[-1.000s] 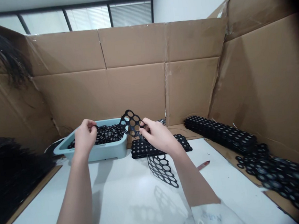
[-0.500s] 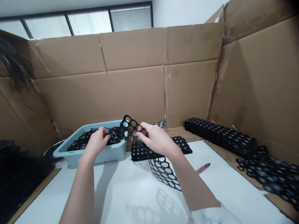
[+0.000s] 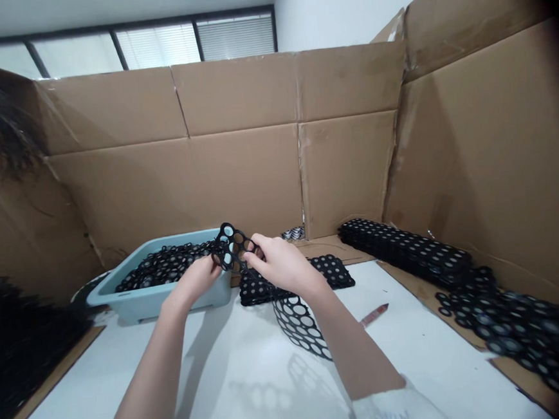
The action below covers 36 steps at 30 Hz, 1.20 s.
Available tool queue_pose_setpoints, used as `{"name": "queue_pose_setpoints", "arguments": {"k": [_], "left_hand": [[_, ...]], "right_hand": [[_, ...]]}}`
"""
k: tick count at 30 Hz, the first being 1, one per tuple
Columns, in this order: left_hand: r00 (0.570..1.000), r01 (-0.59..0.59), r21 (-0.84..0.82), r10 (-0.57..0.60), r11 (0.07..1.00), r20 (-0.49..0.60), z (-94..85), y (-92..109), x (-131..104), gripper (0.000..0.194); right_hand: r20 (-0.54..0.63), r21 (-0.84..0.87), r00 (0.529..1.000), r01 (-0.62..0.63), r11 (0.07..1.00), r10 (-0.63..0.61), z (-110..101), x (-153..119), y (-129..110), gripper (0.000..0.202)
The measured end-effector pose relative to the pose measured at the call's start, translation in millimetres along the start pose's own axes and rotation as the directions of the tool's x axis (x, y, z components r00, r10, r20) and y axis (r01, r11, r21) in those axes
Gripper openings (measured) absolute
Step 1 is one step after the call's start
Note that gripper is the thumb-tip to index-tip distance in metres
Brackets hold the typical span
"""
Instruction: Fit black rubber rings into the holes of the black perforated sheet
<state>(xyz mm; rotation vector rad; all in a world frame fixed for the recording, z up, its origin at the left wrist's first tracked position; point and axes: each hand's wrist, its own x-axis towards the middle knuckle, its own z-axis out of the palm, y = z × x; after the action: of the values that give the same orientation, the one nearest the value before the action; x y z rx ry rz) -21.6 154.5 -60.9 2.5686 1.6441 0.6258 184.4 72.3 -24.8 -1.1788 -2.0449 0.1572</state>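
Left hand (image 3: 195, 282) has come away from the blue-grey tub (image 3: 121, 293) since a second ago and now meets the right hand at the perforated black sheet (image 3: 231, 249). Its fingers pinch the sheet's near-left edge. Right hand (image 3: 279, 266) stays closed on the sheet's right side, thumb and forefinger over the ring pattern, as in both earlier frames. So the sheet has gone from a one-hand hold to a two-hand hold; by the look of it the work has passed from dropping something in the tub to working the sheet itself.

Sheet sits in the air just above the tub's near right corner, upper end tilted up, the long tail (image 3: 301, 324) hanging below the right wrist down toward the white table (image 3: 226, 394).

Both forearms reach forward and converge, wrists close together, left arm bare, right with a white cuff (image 3: 397, 413) at the frame bottom.

Tub holds loose black rings. Behind the hands, a flat stack of the same sheets (image 3: 332, 270); further right, a long row of stacks (image 3: 403, 251) along the cardboard wall (image 3: 237, 167). A small reddish tool (image 3: 375, 315) lies on the table.
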Motion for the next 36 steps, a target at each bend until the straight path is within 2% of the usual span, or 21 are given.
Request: {"name": "queue_pose_setpoints", "arguments": {"k": [7, 11, 13, 15, 17, 19, 22, 23, 24, 25, 27, 29, 33, 36], "left_hand": [[1.0, 0.0, 0.03, -0.001, 1.0, 0.028, 1.8, -4.2, 2.3, 0.021], [1.0, -0.006, 0.046, 0.005, 0.999, 0.017, -5.8, -4.0, 0.5, 0.024], [1.0, -0.007, -0.024, 0.006, 1.0, -0.028, -14.1, 2.5, -3.3, 0.027], [0.994, -0.013, -0.2, -0.009, 0.98, -0.107, -24.0, 13.6, -9.7, 0.033], [0.99, -0.063, -0.439, -0.001, 0.897, -0.144, -33.6, 26.6, -18.3, 0.041], [0.985, -0.112, -0.631, 0.004, 0.767, -0.17, -42.0, 38.7, -27.3, 0.043], [0.973, -0.199, -0.792, 0.02, 0.578, -0.231, -53.4, 51.2, -38.8, 0.06], [0.969, -0.224, -0.802, 0.036, 0.553, -0.246, -57.0, 53.7, -41.9, 0.067], [0.965, -0.236, -0.788, 0.043, 0.569, -0.258, -60.3, 55.4, -44.5, 0.07], [0.961, -0.232, -0.747, 0.03, 0.622, -0.273, -63.0, 56.6, -46.7, 0.066], [0.947, -0.178, -0.6, -0.029, 0.78, -0.319, -66.0, 57.8, -49.6, 0.047], [0.94, -0.111, -0.473, -0.063, 0.874, -0.337, -65.6, 58.1, -50.7, 0.031], [0.946, -0.109, -0.439, -0.042, 0.892, -0.321, -63.1, 59.1, -51.3, 0.024], [0.934, -0.119, -0.461, -0.058, 0.879, -0.351, -65.4, 61.6, -53.7, 0.023]], "right_hand": [[0.024, -0.057, 1.0, -0.001, 0.998, 0.003, -1.2, 0.5, -1.7, 0.014], [0.002, -0.031, 1.0, -0.013, 0.999, 0.013, 1.8, 2.3, -4.1, 0.012], [-0.08, 0.016, 0.996, -0.045, 0.999, 0.047, 2.8, 4.0, -3.7, 0.012], [-0.16, 0.082, 0.984, -0.067, 0.994, 0.079, 3.2, 5.6, -2.7, 0.013], [-0.189, 0.171, 0.978, -0.06, 0.983, 0.093, 3.7, 6.6, -1.8, 0.017], [-0.181, 0.252, 0.979, -0.05, 0.966, 0.098, 5.2, 7.2, -1.7, 0.024], [-0.181, 0.286, 0.976, -0.067, 0.956, 0.123, 8.6, 7.7, -3.6, 0.028], [-0.187, 0.276, 0.973, -0.077, 0.958, 0.132, 9.7, 7.6, -4.7, 0.028], [-0.188, 0.259, 0.973, -0.08, 0.962, 0.132, 10.6, 7.4, -6.0, 0.027], [-0.185, 0.242, 0.975, -0.072, 0.968, 0.119, 11.3, 6.9, -7.4, 0.026], [-0.167, 0.213, 0.984, -0.026, 0.977, 0.063, 12.1, 5.4, -10.9, 0.026], [-0.167, 0.182, 0.986, 0.039, 0.983, -0.008, 12.6, 3.5, -14.6, 0.026], [-0.239, 0.123, 0.965, 0.142, 0.982, -0.109, 12.7, 0.8, -20.0, 0.018], [-0.246, 0.153, 0.964, 0.141, 0.978, -0.1, 12.2, -0.2, -21.2, 0.01]]}}
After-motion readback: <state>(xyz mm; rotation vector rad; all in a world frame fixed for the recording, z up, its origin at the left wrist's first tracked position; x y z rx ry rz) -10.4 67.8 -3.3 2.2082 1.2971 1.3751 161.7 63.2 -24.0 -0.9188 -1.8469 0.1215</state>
